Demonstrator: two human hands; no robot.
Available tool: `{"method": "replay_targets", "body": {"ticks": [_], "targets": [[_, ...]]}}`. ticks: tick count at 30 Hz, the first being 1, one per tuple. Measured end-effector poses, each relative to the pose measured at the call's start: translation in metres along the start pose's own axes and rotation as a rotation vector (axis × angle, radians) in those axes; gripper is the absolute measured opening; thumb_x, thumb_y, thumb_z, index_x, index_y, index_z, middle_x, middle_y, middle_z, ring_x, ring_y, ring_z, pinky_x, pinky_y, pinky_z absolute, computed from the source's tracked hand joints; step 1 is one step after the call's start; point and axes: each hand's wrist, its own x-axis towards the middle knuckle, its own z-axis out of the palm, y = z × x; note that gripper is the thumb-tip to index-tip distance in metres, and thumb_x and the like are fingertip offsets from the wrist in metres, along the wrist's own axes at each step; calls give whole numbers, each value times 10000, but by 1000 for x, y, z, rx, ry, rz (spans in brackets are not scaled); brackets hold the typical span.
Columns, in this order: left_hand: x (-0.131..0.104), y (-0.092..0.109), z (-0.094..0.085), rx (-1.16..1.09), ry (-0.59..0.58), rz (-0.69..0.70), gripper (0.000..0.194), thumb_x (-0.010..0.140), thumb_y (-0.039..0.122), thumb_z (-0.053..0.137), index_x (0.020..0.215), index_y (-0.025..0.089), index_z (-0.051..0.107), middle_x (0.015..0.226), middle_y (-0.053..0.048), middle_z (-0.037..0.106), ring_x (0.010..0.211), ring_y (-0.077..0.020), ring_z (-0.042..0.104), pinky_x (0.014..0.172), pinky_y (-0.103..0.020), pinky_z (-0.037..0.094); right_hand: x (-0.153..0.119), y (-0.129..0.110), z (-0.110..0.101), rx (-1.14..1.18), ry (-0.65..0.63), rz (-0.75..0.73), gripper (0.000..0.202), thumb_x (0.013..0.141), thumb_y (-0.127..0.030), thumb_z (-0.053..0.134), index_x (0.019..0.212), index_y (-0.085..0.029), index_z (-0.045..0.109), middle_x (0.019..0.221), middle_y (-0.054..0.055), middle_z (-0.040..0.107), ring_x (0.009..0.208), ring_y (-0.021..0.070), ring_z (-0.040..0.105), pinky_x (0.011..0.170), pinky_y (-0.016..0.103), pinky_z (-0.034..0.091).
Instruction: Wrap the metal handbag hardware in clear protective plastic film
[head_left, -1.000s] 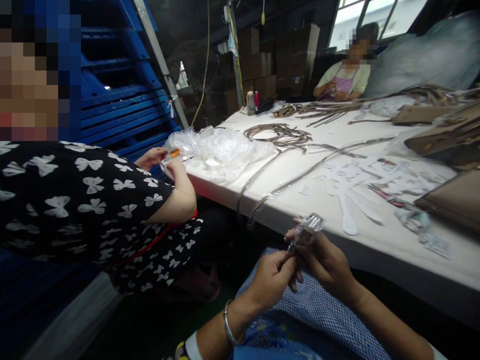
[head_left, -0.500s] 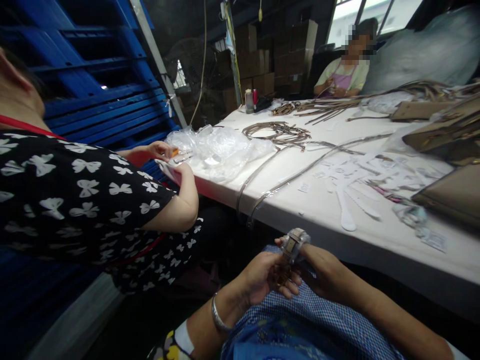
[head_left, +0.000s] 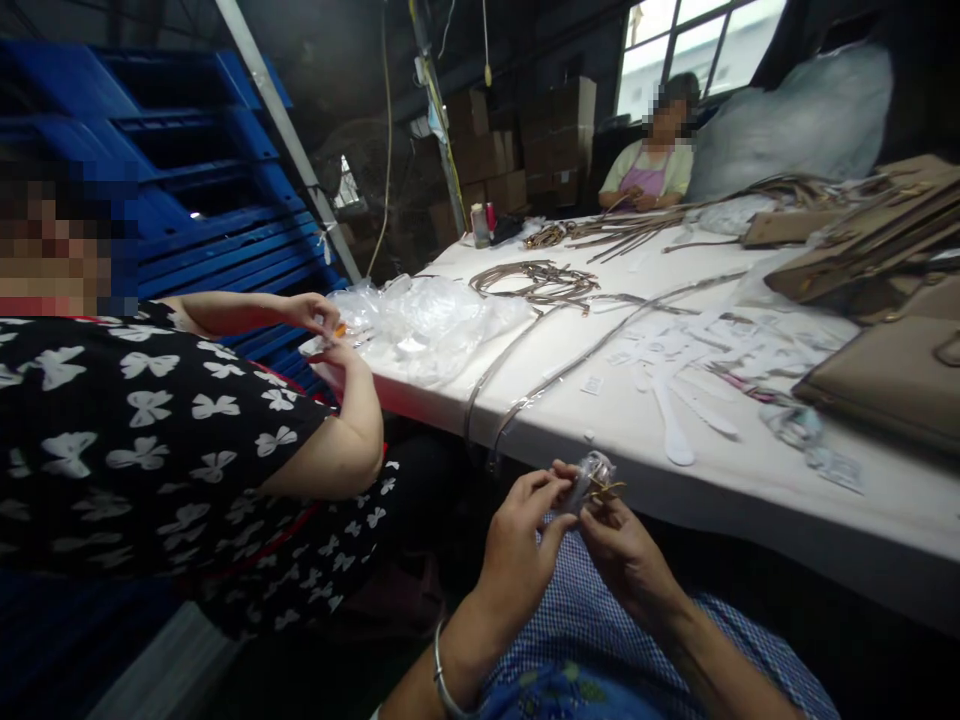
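Observation:
Just off the table's near edge, above my lap, both hands hold a small plastic-wrapped piece [head_left: 594, 472] with a thin gold-coloured part sticking out to the right. My left hand [head_left: 521, 535] pinches its left side between thumb and fingers. Curled around its lower right side, my right hand [head_left: 626, 550] grips it by the gold-coloured part. Wrapping and fingers hide the rest, so its exact kind is unclear. Closest on the table are a small white label [head_left: 592, 385] and two long strips [head_left: 506, 415] in clear film, which hang over the edge.
White strips [head_left: 675, 425], scraps and tan bags [head_left: 892, 370] lie on the white table [head_left: 555, 420] to the right. Crumpled clear plastic [head_left: 435, 325] and coiled brown straps [head_left: 532, 282] are further left. A co-worker [head_left: 150, 430] sits close on my left; another person [head_left: 651, 172] is across the table.
My hands have turned the plastic-wrapped piece, so its gold-coloured part now shows on top. My left fingers have gone from a loose, palm-up hold to a pinch. The view has shifted slightly.

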Motion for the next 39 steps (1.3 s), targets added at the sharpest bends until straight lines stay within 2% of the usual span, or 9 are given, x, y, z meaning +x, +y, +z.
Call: {"method": "replay_targets", "body": {"ticks": [7,13,20,24,28,30,32,35,39], "targets": [[7,2,-2,13,-102,29,335,841,118,625,1159,224,638,1123,-70,659,1036,-208,614,919,-337,518,-2,-8,-5,-30,-64,-47,517,754,-274,780,1249,-287,631,1459,66,483,1326,296,446,1133,496,300],[8,-4,4,82,-144,7,363,836,194,645,1198,216,623,1078,-88,683,916,-214,647,776,-316,551,-8,-11,-9,-75,-59,-97,549,763,-288,773,1286,-285,603,1476,71,459,1330,298,443,1127,503,312],[7,-8,9,30,-269,62,282,882,191,589,1154,226,654,1156,-84,668,1087,-232,606,975,-373,485,-16,-1,-16,-89,-17,-121,515,768,-297,769,1262,-270,625,1455,88,485,1349,304,417,1126,508,303],[3,-4,6,-45,-389,-47,281,910,237,552,1179,208,629,1110,-84,668,698,-141,653,676,-264,551,-22,2,-18,-85,-35,-109,520,759,-280,779,1257,-288,629,1458,81,482,1335,298,438,1123,489,313],[0,-6,8,-230,-474,-197,321,930,313,524,1215,183,598,1082,-90,669,467,-75,572,473,-214,473,-24,5,-16,-61,-36,-102,519,758,-298,778,1255,-290,630,1440,90,503,1319,311,456,1094,493,353],[1,-7,11,-342,-471,-243,328,918,332,549,1194,169,617,1058,-89,683,525,-101,611,533,-231,503,-24,6,-14,-37,-27,-94,511,754,-312,779,1243,-282,637,1443,100,498,1306,333,465,1066,515,382],[2,-8,15,-415,-438,-257,308,893,326,593,1146,161,656,1057,-84,694,706,-154,665,721,-280,540,-22,8,-14,-8,-10,-107,501,742,-310,788,1222,-274,652,1437,105,504,1301,344,467,1055,524,391],[5,-8,19,-466,-398,-253,279,862,311,641,1096,170,695,1077,-75,702,976,-216,641,955,-337,467,-20,12,-16,17,17,-141,503,742,-296,790,1225,-271,651,1412,106,532,1311,332,459,1076,519,366],[7,-8,21,-548,-426,-331,330,845,317,665,1140,169,667,1059,-81,701,870,-185,643,882,-308,489,-18,17,-21,12,34,-168,521,753,-304,783,1251,-277,633,1423,102,521,1299,319,476,1093,519,344]]}}
